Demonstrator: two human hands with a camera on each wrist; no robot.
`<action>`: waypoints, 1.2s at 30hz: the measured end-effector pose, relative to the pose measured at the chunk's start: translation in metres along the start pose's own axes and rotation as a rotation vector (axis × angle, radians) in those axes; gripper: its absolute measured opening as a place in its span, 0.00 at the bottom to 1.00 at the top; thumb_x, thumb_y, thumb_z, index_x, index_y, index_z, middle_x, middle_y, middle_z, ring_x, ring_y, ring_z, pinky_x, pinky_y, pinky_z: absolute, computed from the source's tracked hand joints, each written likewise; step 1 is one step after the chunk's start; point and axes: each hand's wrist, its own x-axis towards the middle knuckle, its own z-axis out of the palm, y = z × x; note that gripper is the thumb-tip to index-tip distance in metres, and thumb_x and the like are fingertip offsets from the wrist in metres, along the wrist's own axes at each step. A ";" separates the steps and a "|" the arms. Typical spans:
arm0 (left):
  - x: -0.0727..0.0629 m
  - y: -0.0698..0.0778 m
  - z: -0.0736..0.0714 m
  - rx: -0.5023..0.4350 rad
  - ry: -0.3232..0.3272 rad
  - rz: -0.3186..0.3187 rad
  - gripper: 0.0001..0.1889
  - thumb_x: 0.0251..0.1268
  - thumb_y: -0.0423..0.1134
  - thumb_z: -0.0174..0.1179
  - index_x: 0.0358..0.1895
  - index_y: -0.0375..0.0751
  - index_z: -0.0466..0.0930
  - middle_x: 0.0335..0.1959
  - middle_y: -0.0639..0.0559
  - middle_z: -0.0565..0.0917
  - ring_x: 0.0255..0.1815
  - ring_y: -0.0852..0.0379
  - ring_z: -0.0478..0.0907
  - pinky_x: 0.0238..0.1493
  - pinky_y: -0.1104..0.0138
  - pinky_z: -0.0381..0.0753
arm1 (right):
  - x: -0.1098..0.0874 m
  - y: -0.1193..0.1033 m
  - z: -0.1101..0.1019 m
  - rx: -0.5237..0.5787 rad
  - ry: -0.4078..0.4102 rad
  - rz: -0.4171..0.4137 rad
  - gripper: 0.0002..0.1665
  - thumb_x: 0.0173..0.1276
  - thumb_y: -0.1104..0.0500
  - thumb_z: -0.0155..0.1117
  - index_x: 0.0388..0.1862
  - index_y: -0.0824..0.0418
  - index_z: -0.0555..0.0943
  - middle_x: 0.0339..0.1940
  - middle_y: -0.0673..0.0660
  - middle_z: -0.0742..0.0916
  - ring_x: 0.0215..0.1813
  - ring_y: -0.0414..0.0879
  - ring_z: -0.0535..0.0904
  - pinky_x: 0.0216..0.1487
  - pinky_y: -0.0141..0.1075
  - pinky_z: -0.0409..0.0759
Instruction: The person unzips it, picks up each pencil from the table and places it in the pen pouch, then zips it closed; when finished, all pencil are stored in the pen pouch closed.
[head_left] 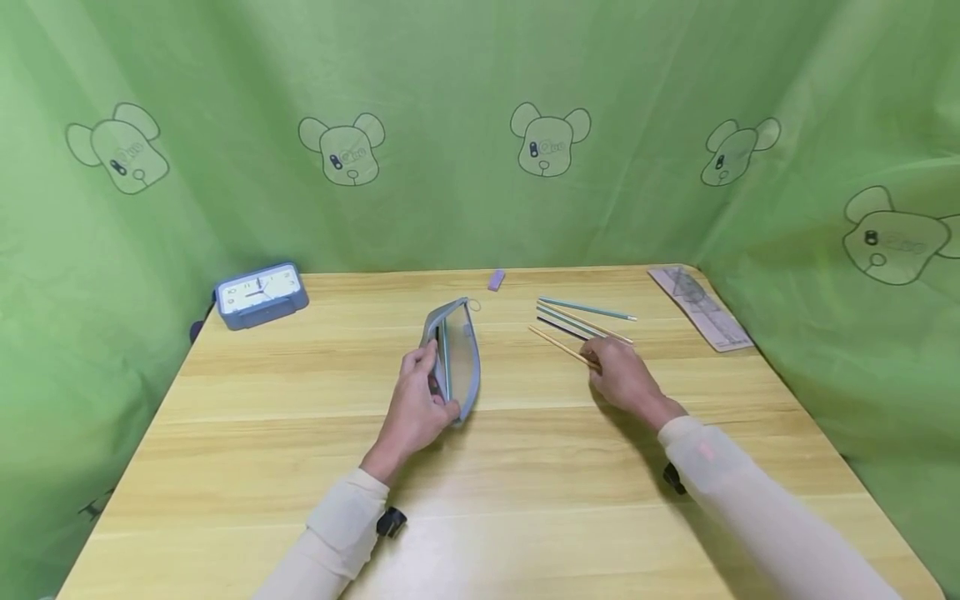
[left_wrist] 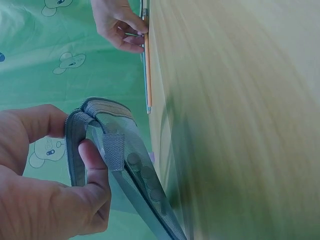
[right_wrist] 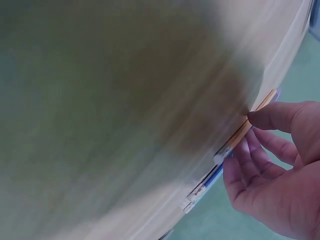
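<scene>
My left hand grips the near part of a grey mesh zip pencil case, its mouth spread apart. Inside the case, a blue-green pencil shows, with a darker one beside it. In the left wrist view, a thumb and fingers hold the rim of the pencil case. On the right, my right hand pinches a yellow pencil between thumb and fingers, low over the table. The right wrist view shows this yellow pencil too. Several more pencils, among them a teal pencil, lie just beyond that hand.
A blue alarm clock stands at the table's back left. Near the back edge lies a small purple eraser. A flat pinkish packet with clear ruler shapes lies at the back right. Green curtains surround the wooden table.
</scene>
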 end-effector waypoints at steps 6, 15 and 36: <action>0.000 0.001 0.001 0.006 0.002 0.000 0.56 0.53 0.22 0.70 0.87 0.35 0.51 0.81 0.37 0.62 0.55 0.48 0.75 0.42 0.71 0.87 | -0.007 -0.006 0.004 -0.010 0.025 -0.047 0.10 0.64 0.74 0.64 0.42 0.65 0.84 0.33 0.58 0.83 0.38 0.51 0.77 0.38 0.43 0.77; -0.001 0.003 0.001 -0.003 -0.001 -0.005 0.56 0.53 0.21 0.70 0.87 0.36 0.51 0.82 0.37 0.62 0.57 0.46 0.75 0.46 0.67 0.89 | -0.015 -0.017 0.006 -0.003 0.036 -0.078 0.15 0.60 0.74 0.64 0.46 0.66 0.84 0.33 0.57 0.83 0.38 0.50 0.76 0.38 0.42 0.77; -0.001 0.005 0.005 -0.018 0.004 -0.015 0.56 0.53 0.22 0.69 0.87 0.35 0.50 0.81 0.38 0.62 0.53 0.50 0.75 0.41 0.73 0.84 | -0.032 -0.110 -0.012 0.732 0.022 0.149 0.21 0.65 0.75 0.65 0.58 0.72 0.83 0.50 0.68 0.87 0.44 0.46 0.81 0.39 0.23 0.84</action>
